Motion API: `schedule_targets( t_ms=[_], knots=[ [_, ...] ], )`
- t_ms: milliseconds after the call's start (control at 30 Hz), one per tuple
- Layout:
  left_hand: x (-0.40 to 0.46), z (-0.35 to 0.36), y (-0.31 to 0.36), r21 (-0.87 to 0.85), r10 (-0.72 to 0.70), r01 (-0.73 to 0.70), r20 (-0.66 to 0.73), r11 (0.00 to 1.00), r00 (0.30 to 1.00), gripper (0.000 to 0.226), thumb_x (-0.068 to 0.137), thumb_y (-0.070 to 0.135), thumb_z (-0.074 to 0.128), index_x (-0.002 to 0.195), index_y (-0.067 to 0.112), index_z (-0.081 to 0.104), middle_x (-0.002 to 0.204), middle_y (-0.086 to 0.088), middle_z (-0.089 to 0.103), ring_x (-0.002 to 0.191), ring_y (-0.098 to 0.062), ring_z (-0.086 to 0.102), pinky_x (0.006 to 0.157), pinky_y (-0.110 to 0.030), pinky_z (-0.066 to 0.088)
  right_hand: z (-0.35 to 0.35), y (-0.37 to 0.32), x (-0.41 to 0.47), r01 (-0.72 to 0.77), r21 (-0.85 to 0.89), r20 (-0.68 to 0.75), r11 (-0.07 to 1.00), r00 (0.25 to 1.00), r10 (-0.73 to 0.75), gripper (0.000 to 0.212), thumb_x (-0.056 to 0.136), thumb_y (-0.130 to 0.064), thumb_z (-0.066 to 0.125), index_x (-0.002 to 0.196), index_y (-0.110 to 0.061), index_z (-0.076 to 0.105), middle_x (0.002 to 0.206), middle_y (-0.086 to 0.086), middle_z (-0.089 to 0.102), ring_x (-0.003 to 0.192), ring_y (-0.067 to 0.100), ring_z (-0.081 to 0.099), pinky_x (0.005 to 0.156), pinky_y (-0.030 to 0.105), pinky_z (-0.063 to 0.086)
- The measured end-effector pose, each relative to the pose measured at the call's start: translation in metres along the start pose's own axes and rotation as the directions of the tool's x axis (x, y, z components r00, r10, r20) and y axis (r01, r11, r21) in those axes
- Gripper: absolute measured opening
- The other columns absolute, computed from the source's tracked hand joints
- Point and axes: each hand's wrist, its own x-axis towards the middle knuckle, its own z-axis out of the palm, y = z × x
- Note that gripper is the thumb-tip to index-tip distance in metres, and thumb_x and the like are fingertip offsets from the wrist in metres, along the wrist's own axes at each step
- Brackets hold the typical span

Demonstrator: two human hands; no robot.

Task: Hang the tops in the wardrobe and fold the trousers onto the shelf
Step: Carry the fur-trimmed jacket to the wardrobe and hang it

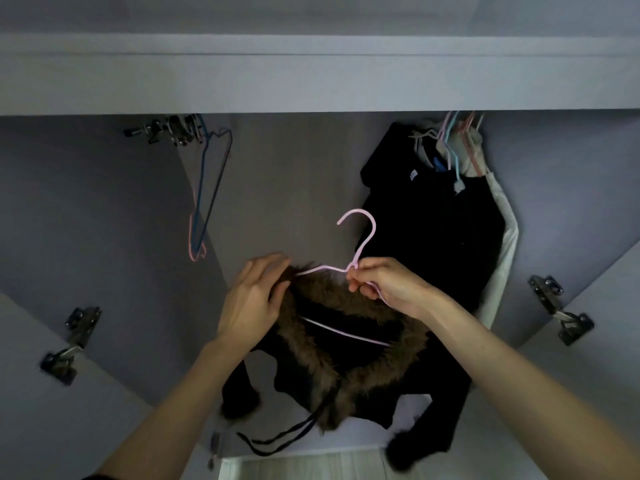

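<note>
The hanging step is in hand. The right hand (384, 284) pinches the thin pink wire hanger (356, 244) just below its hook, carrying the black top with a brown fur-trimmed collar (346, 348). The left hand (252, 299), fingers spread, presses the collar at the hanger's left shoulder. Right of the hanger hang dark garments (436, 216). Next, probably: lift the hook up to the rail, which is hidden.
</note>
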Motion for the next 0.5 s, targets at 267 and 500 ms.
schedule_targets(
  t_ms=[267,500],
  knots=[
    [0.051,-0.025,0.055,0.134,0.285,-0.263,-0.180,0.955,0.942,0.044,0.091,0.013,0.043,0.135,0.003,0.045,0.143,-0.017,0.040,0.137,-0.029,0.029,0.103,-0.044,0.034,-0.049,-0.007,-0.003,-0.124,0.430,0.076,0.894,0.992,0.100,0.031,0.089,0.014,0.036,0.099,-0.001,0.061,0.077,0.010,0.062,0.053,0.010,0.048,0.047,0.019,0.041],
    [0.105,-0.051,0.086,0.408,0.479,-0.334,-0.334,0.850,0.811,0.060,0.081,-0.001,0.044,0.140,0.006,0.033,0.148,-0.018,0.031,0.140,-0.034,0.019,0.113,-0.053,0.017,-0.064,-0.026,0.020,-0.124,0.325,0.095,0.937,0.991,0.098,0.047,0.090,0.015,0.037,0.121,-0.017,0.050,0.098,0.010,0.065,0.059,0.013,0.058,0.049,0.024,0.047]
  ],
)
